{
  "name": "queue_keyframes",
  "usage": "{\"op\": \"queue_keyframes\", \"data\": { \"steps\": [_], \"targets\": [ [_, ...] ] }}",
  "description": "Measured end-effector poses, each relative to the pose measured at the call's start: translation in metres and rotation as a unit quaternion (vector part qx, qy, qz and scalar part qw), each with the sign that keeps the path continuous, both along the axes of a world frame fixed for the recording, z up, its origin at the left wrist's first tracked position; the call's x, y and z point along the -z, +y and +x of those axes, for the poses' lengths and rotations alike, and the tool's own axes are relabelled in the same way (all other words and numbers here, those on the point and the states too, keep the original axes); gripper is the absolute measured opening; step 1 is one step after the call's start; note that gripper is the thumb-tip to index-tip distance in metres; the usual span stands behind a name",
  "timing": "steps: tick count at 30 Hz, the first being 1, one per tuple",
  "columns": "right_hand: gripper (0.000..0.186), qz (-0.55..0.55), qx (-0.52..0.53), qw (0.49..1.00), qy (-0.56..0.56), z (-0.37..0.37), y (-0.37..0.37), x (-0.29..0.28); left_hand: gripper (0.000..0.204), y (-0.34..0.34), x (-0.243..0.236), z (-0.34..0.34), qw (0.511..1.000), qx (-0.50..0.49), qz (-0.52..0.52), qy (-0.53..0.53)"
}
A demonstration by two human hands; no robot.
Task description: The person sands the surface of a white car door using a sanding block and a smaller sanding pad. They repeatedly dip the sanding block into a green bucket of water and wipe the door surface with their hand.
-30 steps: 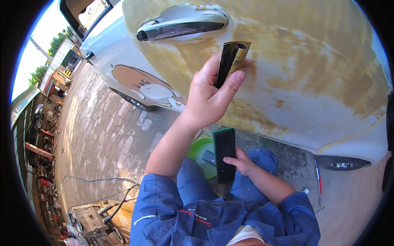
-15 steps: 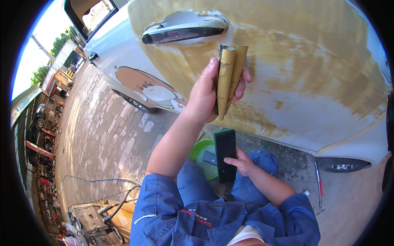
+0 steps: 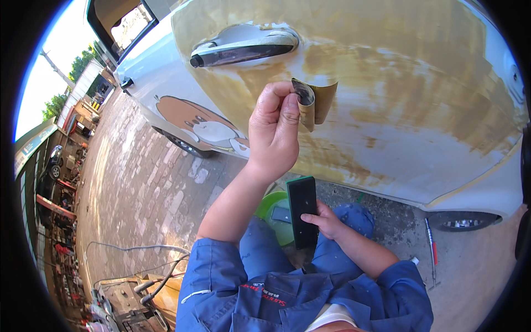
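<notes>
Sandpaper (image 3: 325,103), tan-backed and curled, pinched in left hand (image 3: 274,133), beyond flat black green-edged block (image 3: 301,213); right hand (image 3: 326,221) grips block, long axis roughly toward sandpaper.

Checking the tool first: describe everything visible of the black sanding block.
The black sanding block is a long, flat slab with green edging; its face looks like foam or rubber, with small pale specks. The right hand holds it, its length running up the picture, thumb on that face. In view it overlaps the green basin.
</notes>
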State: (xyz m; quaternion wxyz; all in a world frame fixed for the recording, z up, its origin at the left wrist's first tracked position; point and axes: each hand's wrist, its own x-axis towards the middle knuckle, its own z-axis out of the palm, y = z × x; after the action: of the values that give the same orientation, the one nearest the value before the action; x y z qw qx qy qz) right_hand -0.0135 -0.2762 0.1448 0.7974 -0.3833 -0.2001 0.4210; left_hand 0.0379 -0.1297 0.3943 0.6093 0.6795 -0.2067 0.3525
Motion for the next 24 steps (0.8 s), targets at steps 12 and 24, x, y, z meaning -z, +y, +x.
{"op": "queue_keyframes", "data": {
  "steps": [12, 24],
  "targets": [
    [0.048, -0.015, 0.011, 1.000, 0.004, -0.002, 0.000, 0.004, 0.047, -0.005, -0.012, 0.026, 0.933, -0.250, 0.213, -0.145],
    [0.048, -0.017, 0.001, 1.000, 0.000, -0.002, 0.000, 0.011, 0.067, 0.022, 0.007, 0.048, 0.750, -0.437, 0.455, -0.199]
  ]
}}
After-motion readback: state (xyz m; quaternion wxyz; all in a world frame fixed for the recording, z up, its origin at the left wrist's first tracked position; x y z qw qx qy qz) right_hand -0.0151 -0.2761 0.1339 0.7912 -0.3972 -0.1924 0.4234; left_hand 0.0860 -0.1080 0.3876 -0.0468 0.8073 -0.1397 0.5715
